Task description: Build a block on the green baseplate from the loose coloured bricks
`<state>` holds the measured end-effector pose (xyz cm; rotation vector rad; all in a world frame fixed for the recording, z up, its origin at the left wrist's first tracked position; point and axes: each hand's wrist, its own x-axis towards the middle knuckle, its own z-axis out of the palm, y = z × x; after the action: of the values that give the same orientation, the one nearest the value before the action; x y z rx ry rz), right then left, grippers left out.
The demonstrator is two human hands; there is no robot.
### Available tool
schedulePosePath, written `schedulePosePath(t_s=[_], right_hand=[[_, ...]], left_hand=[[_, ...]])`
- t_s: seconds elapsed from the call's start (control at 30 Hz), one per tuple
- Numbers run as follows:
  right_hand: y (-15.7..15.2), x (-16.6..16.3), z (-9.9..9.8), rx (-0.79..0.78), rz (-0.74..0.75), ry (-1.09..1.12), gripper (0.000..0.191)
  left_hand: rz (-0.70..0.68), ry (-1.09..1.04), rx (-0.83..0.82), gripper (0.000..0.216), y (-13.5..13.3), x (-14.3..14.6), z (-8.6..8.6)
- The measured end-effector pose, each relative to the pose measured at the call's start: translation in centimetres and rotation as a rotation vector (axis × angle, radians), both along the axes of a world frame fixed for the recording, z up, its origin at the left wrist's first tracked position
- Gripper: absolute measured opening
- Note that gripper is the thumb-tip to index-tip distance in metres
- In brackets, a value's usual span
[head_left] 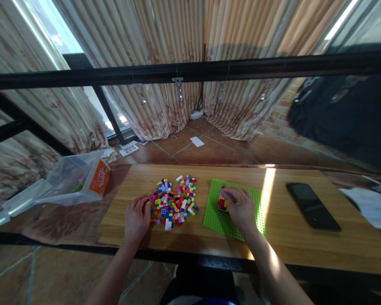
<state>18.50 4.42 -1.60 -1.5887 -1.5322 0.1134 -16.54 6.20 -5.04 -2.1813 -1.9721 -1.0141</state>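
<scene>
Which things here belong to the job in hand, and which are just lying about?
Seemingly in the job: small brick stack at the right hand; green board under it; loose bricks beside the left hand.

Apparently just lying about: phone; paper sheet on the floor.

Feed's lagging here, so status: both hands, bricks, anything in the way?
Left hand at left edge of loose brick pile. Right hand at small brick build on green baseplate, grip unclear. Nothing seen blocking either.

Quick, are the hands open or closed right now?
Left hand: loosely curled beside the brick pile; can't tell if it holds anything.
Right hand: fingers bent in at the brick build; can't tell if it's gripping.
</scene>
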Motion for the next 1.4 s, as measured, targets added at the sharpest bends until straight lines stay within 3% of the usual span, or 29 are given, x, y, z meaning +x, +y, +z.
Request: schedulePosePath(t_s=[0.5,0.87,1.4], right_hand=[[0.4,0.6,-0.8,0.011,-0.080,-0.156,0.023],[1.0,1.7,-0.1,-0.040,0.056,-0.360,0.025],[3.2,-2.8,1.0,-0.201,0.196,-0.603,0.017]], left_hand=[[-0.001,-0.023,-0.032,0.034,-0.2,0.3,0.3],[0.012,-0.029,-0.054,0.032,-0.3,0.3,0.4],[0.016,-0.021,-0.055,0.031,-0.4,0.3,0.4]])
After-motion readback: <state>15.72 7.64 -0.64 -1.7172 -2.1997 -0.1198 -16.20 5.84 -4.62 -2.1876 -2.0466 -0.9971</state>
